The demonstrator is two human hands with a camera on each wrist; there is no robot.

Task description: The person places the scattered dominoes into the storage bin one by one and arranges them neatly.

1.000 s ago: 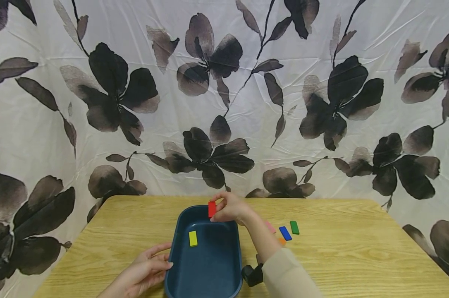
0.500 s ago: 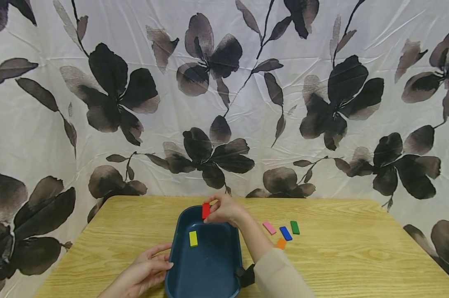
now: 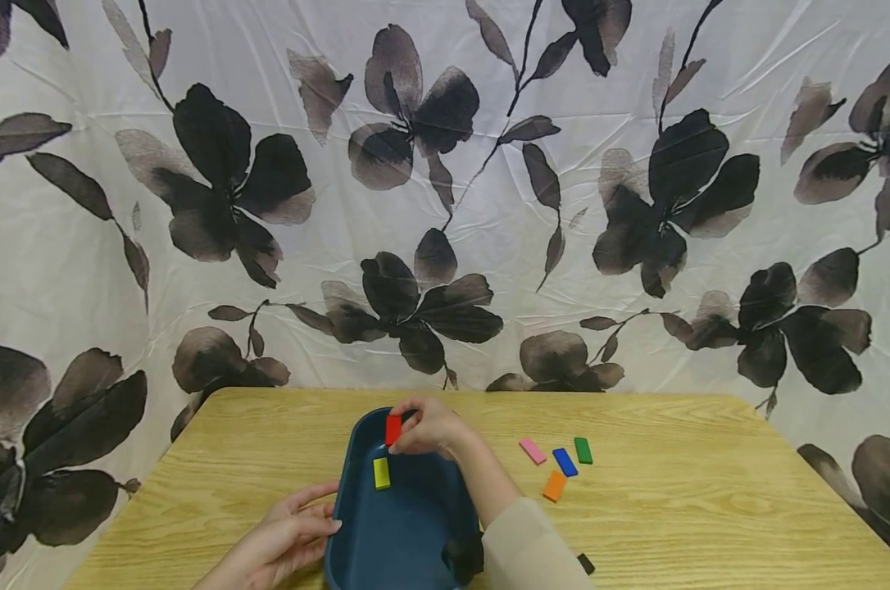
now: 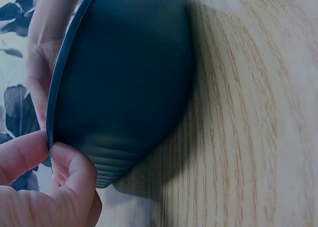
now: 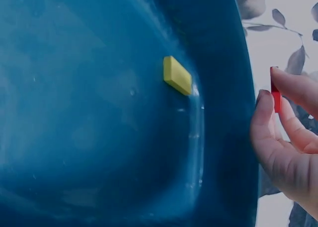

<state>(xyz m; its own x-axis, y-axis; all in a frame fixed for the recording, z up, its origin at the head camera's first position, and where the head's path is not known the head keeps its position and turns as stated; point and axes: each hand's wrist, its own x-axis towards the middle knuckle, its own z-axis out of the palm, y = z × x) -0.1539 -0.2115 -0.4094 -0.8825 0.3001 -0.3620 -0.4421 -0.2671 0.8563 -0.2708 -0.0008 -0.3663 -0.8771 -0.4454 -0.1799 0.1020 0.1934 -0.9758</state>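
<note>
My right hand (image 3: 430, 430) pinches a small red block (image 3: 392, 429) upright between thumb and fingers, over the far end of a dark blue plastic tub (image 3: 352, 541). In the right wrist view the red block (image 5: 276, 98) shows edge-on between the fingertips. Inside the tub, just below the held block, a yellow block (image 3: 382, 474) lies on the floor near the far wall. My left hand (image 3: 286, 533) is at the tub's left side; in the left wrist view its thumb and fingers (image 4: 74, 167) pinch the rim.
Right of the tub on the wooden table (image 3: 696, 508) lie a pink block (image 3: 533, 451), a blue block (image 3: 565, 462), a green block (image 3: 583, 451) and an orange block (image 3: 554, 486). A small black piece (image 3: 586, 564) lies beside the right sleeve. A floral curtain (image 3: 548, 270) hangs behind.
My right hand has carried the red block leftward and slightly lower, to above the yellow block. The forearm's shift uncovers the pink and orange blocks and the black piece. My left hand stays put.
</note>
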